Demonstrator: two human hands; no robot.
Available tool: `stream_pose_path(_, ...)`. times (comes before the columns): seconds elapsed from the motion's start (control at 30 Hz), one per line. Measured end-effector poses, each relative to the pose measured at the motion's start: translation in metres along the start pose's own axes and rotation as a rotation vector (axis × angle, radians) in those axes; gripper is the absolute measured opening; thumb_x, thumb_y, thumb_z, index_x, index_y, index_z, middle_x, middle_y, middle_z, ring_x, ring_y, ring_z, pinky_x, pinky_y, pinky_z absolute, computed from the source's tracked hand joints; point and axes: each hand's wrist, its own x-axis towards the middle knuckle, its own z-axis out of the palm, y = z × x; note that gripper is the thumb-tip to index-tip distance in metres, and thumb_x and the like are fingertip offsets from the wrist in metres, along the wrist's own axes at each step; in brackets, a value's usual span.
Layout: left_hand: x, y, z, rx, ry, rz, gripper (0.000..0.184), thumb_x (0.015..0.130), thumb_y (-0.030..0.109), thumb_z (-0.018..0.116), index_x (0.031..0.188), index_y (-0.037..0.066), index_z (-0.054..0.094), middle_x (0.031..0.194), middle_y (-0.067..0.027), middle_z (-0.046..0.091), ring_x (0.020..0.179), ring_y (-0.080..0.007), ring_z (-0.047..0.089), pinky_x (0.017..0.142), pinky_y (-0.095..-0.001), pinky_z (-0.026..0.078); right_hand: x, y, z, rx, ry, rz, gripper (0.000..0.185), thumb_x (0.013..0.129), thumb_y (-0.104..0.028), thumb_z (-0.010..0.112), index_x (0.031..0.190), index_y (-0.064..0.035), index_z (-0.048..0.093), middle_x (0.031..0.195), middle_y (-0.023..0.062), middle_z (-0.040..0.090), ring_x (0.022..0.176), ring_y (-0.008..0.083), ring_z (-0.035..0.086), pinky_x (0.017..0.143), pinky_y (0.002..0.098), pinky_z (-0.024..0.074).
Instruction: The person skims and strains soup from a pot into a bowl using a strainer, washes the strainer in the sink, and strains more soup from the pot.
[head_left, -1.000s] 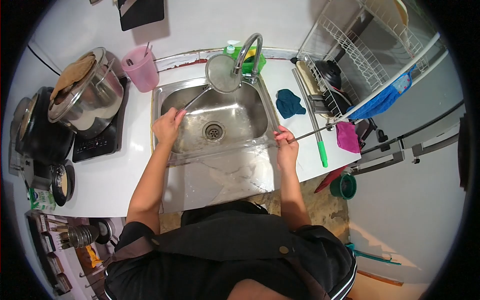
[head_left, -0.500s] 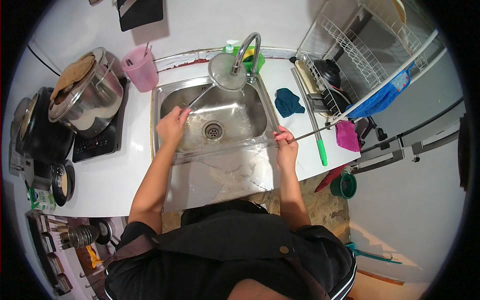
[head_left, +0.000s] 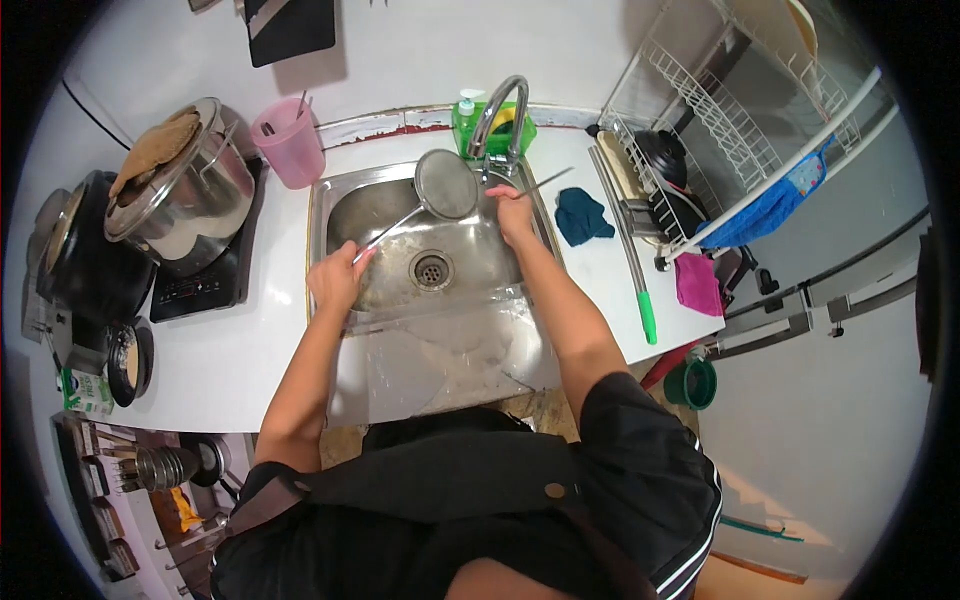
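My left hand is closed round the handle of a round fine-mesh strainer, which is tilted over the back of the steel sink. My right hand is closed on a thin dark rod that points up and right, past the sink's right rim. What kind of utensil the rod is, I cannot tell. Just above both hands curves the chrome faucet, its spout close to the strainer's upper right edge. Whether water is running is not clear.
Right of the sink lie a dark teal cloth and a green-handled metal pole, beside a white dish rack. A pink cup and a large steel pot stand left. Behind the faucet is a green caddy.
My right hand has moved up and left with the rod, from the sink's front right corner to near the faucet. The strainer has shifted down and left, out from under the spout.
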Motion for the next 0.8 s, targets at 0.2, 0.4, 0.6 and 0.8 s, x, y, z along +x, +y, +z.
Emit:
stream_pose_path(0.2,-0.007,-0.003,-0.011,-0.024,0.044,-0.08,0.044,0.08,0.053,0.054,0.067,0.011,0.052,0.053,-0.01,0.053,0.052,-0.0312,0.054,0.048,-0.0406,0.039,0.041,0.026,0.02,-0.196,-0.037,0.083,0.023,0.081,-0.004,0.049,0.075,-0.0089,0.07,0.069,0.0039,0.06,0.064,0.0107,0.049,0.058,0.0227,0.0382)
stream_pose_path(0.4,-0.011,-0.005,-0.006,-0.022,0.036,-0.072,0.045,0.08,0.054,0.054,0.065,0.011,0.05,0.053,-0.0098,0.052,0.051,-0.0309,0.054,0.047,-0.0415,0.038,0.055,0.036,0.022,-0.067,-0.088,0.06,0.02,0.079,-0.001,0.047,0.077,-0.0048,0.067,0.058,-0.0048,0.045,0.05,0.0053,0.034,0.045,0.0232,0.0249)
stream_pose_path(0.6,-0.011,0.004,0.001,-0.052,0.041,-0.021,0.042,0.078,0.051,0.058,0.064,0.012,0.049,0.053,-0.0082,0.052,0.051,-0.0284,0.053,0.045,-0.0395,0.037,0.045,0.027,0.022,-0.074,-0.067,0.056,0.021,0.077,0.001,0.046,0.076,-0.0044,0.066,0.061,-0.0013,0.051,0.056,0.0085,0.042,0.05,0.024,0.0313)
stream_pose_path(0.8,-0.014,0.011,0.012,-0.058,0.015,0.051,0.041,0.077,0.049,0.06,0.067,0.011,0.051,0.056,-0.0088,0.053,0.053,-0.0298,0.054,0.047,-0.0405,0.037,0.023,-0.012,-0.008,-0.19,0.073,0.025,0.024,0.076,0.002,0.043,0.074,-0.0047,0.067,0.066,0.0051,0.057,0.062,0.0146,0.049,0.057,0.0279,0.0383)
